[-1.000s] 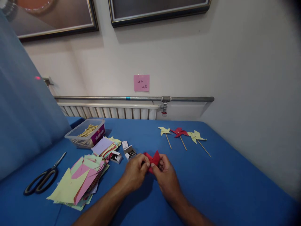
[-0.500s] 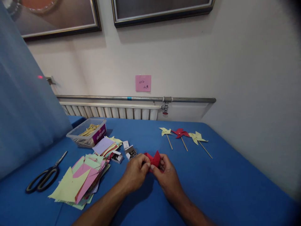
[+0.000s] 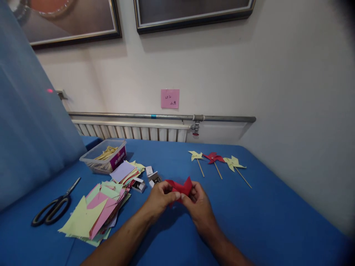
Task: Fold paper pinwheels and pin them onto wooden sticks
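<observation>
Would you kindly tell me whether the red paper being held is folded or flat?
Folded, not flat: the red paper shows raised, angled flaps between the left hand and right hand.

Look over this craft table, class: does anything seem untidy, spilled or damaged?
The larger paper pile, beside the scissors, looks askew: its edges jut out at mixed angles instead of lining up. Nothing looks spilled; sticks lie in the tub. The red paper in the left hand and right hand shows no clear damage.
</observation>
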A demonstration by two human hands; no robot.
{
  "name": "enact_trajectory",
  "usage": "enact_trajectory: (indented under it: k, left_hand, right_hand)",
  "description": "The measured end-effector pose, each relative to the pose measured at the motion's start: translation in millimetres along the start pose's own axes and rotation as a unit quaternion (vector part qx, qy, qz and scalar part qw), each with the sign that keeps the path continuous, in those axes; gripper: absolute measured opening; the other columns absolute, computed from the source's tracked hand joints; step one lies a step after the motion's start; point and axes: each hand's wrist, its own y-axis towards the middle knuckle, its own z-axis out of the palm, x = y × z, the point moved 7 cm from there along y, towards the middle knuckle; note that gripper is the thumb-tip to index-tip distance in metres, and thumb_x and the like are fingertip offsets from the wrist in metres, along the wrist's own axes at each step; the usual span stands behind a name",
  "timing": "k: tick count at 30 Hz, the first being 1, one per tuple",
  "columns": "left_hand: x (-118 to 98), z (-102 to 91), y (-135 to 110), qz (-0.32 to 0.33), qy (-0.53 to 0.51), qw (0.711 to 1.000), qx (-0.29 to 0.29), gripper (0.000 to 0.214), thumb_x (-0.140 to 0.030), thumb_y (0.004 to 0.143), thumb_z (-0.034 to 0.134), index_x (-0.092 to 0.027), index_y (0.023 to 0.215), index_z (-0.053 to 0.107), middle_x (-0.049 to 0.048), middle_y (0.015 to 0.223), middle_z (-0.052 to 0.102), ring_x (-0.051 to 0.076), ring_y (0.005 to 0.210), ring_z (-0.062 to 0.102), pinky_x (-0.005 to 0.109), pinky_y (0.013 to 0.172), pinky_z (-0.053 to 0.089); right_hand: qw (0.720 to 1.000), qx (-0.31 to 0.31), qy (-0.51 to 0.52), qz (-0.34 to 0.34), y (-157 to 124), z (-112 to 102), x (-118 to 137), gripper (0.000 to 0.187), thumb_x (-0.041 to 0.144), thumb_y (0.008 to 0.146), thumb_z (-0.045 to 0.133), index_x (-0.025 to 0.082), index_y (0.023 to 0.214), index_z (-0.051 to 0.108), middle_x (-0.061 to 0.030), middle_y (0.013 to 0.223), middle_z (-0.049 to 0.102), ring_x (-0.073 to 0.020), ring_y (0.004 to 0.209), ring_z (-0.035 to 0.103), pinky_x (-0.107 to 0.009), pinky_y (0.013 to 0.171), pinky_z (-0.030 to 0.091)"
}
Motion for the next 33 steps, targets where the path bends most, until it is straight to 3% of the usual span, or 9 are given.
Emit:
enact_trajectory:
  k: [6, 9, 13, 23, 33]
  left_hand:
    - [12, -6.8, 6, -0.004, 0.031, 0.997, -0.065, 0.032, -0.04, 0.061, 0.086, -0.015, 0.071, 0.069, -0.0041, 0.058, 0.057, 0.008, 0.053, 0.043, 0.024, 0.054, 0.033]
    - [9, -7.4, 6, 0.018, 0.053, 0.996, -0.073, 0.028, -0.038, 0.063, 0.083, -0.015, 0.072, 0.07, -0.0033, 0.06, 0.059, 0.01, 0.056, 0.046, 0.024, 0.055, 0.035]
    - [4, -6.2, 4, 0.033, 0.071, 0.994, -0.075, 0.024, -0.036, 0.064, 0.081, -0.016, 0.072, 0.07, -0.0016, 0.063, 0.062, 0.012, 0.06, 0.05, 0.024, 0.057, 0.037]
    - [10, -5.8, 6, 0.004, 0.05, 0.996, -0.075, 0.028, -0.038, 0.062, 0.081, -0.014, 0.071, 0.07, -0.0028, 0.059, 0.059, 0.009, 0.053, 0.044, 0.024, 0.053, 0.033]
    - [15, -6.5, 6, -0.006, 0.048, 0.997, -0.065, 0.028, -0.038, 0.063, 0.083, -0.015, 0.069, 0.069, -0.0027, 0.058, 0.059, 0.009, 0.052, 0.045, 0.023, 0.051, 0.033]
  right_hand:
    - [1.0, 0.003, 0.003, 0.006, 0, 2, -1, 0.027, 0.032, 0.076, 0.08, 0.026, 0.097, 0.064, -0.0034, 0.092, 0.081, -0.0235, 0.087, 0.075, -0.035, 0.079, 0.06]
    - [1.0, 0.005, -0.004, 0.008, -2, 2, -1, 0.027, 0.033, 0.078, 0.081, 0.026, 0.099, 0.065, -0.0038, 0.093, 0.082, -0.0252, 0.09, 0.076, -0.037, 0.082, 0.061]
    - [1.0, 0.007, -0.017, 0.003, -3, 2, 1, 0.027, 0.037, 0.08, 0.082, 0.026, 0.099, 0.066, -0.0047, 0.094, 0.082, -0.0272, 0.092, 0.077, -0.04, 0.084, 0.061]
    - [0.999, -0.007, -0.049, 0.0, -2, -2, -3, 0.025, 0.031, 0.079, 0.077, 0.026, 0.101, 0.066, -0.0041, 0.095, 0.081, -0.0254, 0.09, 0.076, -0.038, 0.084, 0.059]
    - [1.0, -0.02, -0.014, 0.017, -1, -2, -3, 0.027, 0.031, 0.075, 0.078, 0.026, 0.099, 0.067, -0.0025, 0.089, 0.079, -0.0232, 0.084, 0.073, -0.035, 0.078, 0.058]
